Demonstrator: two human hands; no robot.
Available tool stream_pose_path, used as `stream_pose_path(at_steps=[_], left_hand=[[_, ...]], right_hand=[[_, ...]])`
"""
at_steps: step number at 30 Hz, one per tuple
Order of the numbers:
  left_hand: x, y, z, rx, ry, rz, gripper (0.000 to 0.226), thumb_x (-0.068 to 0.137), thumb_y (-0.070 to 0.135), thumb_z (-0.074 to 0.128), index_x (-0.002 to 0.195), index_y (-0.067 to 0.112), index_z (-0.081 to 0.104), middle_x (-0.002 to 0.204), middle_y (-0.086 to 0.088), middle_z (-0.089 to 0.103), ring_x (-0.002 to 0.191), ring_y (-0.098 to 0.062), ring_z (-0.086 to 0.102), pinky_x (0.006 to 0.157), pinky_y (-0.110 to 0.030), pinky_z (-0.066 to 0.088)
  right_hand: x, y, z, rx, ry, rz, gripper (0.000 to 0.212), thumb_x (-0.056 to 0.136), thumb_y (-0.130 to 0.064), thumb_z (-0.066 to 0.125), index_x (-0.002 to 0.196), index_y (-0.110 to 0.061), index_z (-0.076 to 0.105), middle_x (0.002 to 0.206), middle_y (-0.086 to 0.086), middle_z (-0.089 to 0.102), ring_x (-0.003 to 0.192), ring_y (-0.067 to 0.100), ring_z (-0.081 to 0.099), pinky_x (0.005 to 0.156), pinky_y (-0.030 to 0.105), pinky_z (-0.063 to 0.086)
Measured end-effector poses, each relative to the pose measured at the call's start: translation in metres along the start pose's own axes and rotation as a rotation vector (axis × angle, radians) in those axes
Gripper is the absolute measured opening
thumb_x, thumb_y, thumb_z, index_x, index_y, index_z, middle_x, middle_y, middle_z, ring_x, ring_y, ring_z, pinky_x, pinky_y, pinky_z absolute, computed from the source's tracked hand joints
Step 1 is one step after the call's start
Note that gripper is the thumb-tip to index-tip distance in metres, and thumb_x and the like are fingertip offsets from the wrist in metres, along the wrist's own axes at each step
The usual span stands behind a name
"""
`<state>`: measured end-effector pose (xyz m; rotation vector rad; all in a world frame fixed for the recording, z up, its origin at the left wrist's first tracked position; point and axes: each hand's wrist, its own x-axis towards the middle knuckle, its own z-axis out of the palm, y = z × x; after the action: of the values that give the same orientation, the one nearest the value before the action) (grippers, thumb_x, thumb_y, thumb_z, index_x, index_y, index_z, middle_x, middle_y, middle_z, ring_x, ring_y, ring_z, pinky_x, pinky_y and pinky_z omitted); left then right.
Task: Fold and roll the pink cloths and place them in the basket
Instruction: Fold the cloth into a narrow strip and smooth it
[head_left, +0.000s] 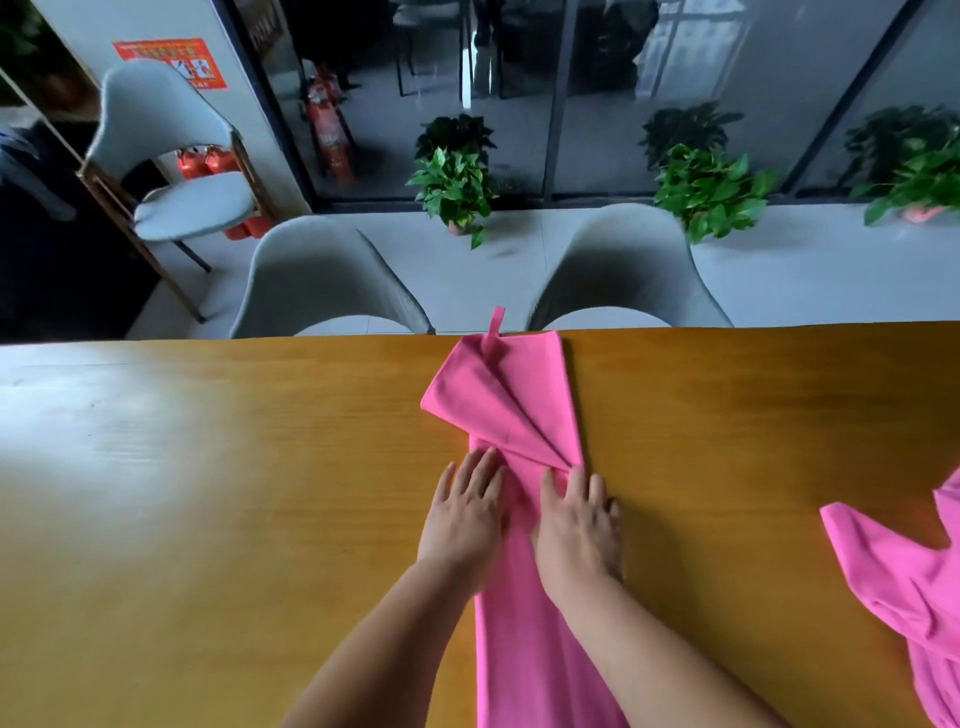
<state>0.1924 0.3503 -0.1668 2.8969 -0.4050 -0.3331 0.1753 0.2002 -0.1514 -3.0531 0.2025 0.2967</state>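
The pink cloth (519, 649) was pressed onto the table (208, 519) by the left grip (462, 519) and right grip (576, 525), both flat-fingered. Its splayed far end might be rolled crooked if left unsmoothed.

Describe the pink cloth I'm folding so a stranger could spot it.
On the wooden table, look centre, before the two grey chairs. The pink cloth there is a long strip under the left hand and right hand, fanning out at the far edge. Unlike the crumpled cloth at right, it shows a hanging loop.
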Motion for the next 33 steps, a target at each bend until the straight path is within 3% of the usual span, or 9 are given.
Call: stream_pose_path(at_steps=[2, 5, 8, 13, 16, 19, 23, 28, 33], left_hand=[[0.024, -0.006, -0.007, 0.001, 0.009, -0.030, 0.062, 0.111, 0.035, 0.028, 0.169, 0.018, 0.012, 0.177, 0.000, 0.004, 0.162, -0.021, -0.007, 0.132, -0.043, -0.002], [0.053, -0.016, -0.013, 0.031, 0.001, -0.043, 0.061, 0.111, 0.033, 0.026, 0.168, 0.019, 0.013, 0.176, -0.003, 0.012, 0.163, -0.025, 0.000, 0.132, -0.042, -0.003], [0.075, -0.026, -0.016, 0.058, 0.021, -0.031, 0.059, 0.108, 0.034, 0.031, 0.165, 0.022, 0.023, 0.171, -0.003, 0.026, 0.161, -0.027, 0.014, 0.132, -0.044, 0.005], [0.115, -0.039, -0.027, 0.093, 0.077, -0.020, 0.054, 0.108, 0.041, 0.033, 0.157, 0.020, 0.039, 0.164, -0.004, 0.040, 0.157, -0.030, 0.023, 0.130, -0.046, 0.013], [0.137, -0.041, -0.030, 0.093, 0.072, -0.004, 0.061, 0.111, 0.048, 0.027, 0.165, 0.019, 0.025, 0.173, -0.004, 0.021, 0.162, -0.030, 0.005, 0.132, -0.047, 0.008], [0.157, -0.042, -0.030, 0.053, 0.101, 0.002, 0.066, 0.110, 0.052, 0.024, 0.169, 0.024, 0.010, 0.177, 0.002, -0.001, 0.162, -0.025, -0.014, 0.132, -0.045, 0.002], [0.178, -0.043, -0.026, 0.010, 0.139, -0.010, 0.067, 0.109, 0.055, 0.026, 0.169, 0.026, 0.012, 0.177, 0.004, -0.003, 0.162, -0.028, -0.012, 0.132, -0.045, 0.005], [0.207, -0.051, -0.033, -0.300, 0.309, -0.041, 0.058, 0.105, 0.024, 0.050, 0.161, 0.021, 0.035, 0.170, -0.007, 0.027, 0.152, -0.032, 0.032, 0.124, -0.044, 0.032], [0.245, -0.081, -0.050, -0.306, 0.360, -0.228, 0.018, 0.101, 0.021, 0.062, 0.112, 0.019, 0.077, 0.113, -0.006, 0.066, 0.103, -0.032, 0.061, 0.089, -0.038, 0.049]], right_hand=[[0.023, 0.000, 0.001, -0.009, 0.041, -0.059, 0.053, 0.090, -0.030, 0.071, 0.142, -0.034, 0.059, 0.149, 0.007, 0.045, 0.131, 0.029, 0.036, 0.100, 0.049, 0.043], [0.053, -0.001, 0.006, 0.045, 0.014, -0.116, 0.055, 0.100, -0.024, 0.059, 0.152, -0.038, 0.048, 0.173, 0.005, 0.017, 0.156, 0.031, 0.010, 0.120, 0.054, 0.027], [0.076, -0.009, 0.003, 0.133, 0.067, -0.158, 0.049, 0.095, -0.021, 0.065, 0.141, -0.038, 0.061, 0.168, -0.003, 0.033, 0.153, 0.028, 0.029, 0.117, 0.053, 0.035], [0.133, -0.013, 0.000, 0.400, 0.164, -0.136, 0.028, 0.094, -0.019, 0.061, 0.117, -0.026, 0.075, 0.134, -0.010, 0.060, 0.118, 0.021, 0.058, 0.097, 0.040, 0.054], [0.167, -0.011, -0.003, 0.642, 0.096, -0.057, 0.036, 0.094, -0.013, 0.060, 0.121, -0.031, 0.075, 0.134, -0.009, 0.063, 0.114, 0.018, 0.065, 0.098, 0.035, 0.055], [0.198, -0.007, -0.006, 0.952, 0.075, 0.021, 0.056, 0.086, -0.001, 0.064, 0.122, -0.042, 0.074, 0.132, -0.008, 0.069, 0.108, 0.023, 0.071, 0.095, 0.044, 0.059], [0.223, 0.005, -0.017, 1.112, 0.042, 0.152, 0.067, 0.078, -0.009, 0.064, 0.116, -0.064, 0.066, 0.128, -0.028, 0.068, 0.097, 0.009, 0.072, 0.083, 0.042, 0.063], [0.240, 0.005, -0.019, 1.238, 0.090, 0.201, 0.051, 0.085, -0.005, 0.067, 0.106, -0.052, 0.075, 0.113, -0.032, 0.072, 0.102, -0.007, 0.068, 0.094, 0.030, 0.059], [0.244, 0.002, -0.007, 1.344, 0.168, 0.262, 0.042, 0.091, 0.000, 0.066, 0.111, -0.035, 0.079, 0.106, -0.023, 0.077, 0.103, -0.004, 0.071, 0.098, 0.033, 0.059]])
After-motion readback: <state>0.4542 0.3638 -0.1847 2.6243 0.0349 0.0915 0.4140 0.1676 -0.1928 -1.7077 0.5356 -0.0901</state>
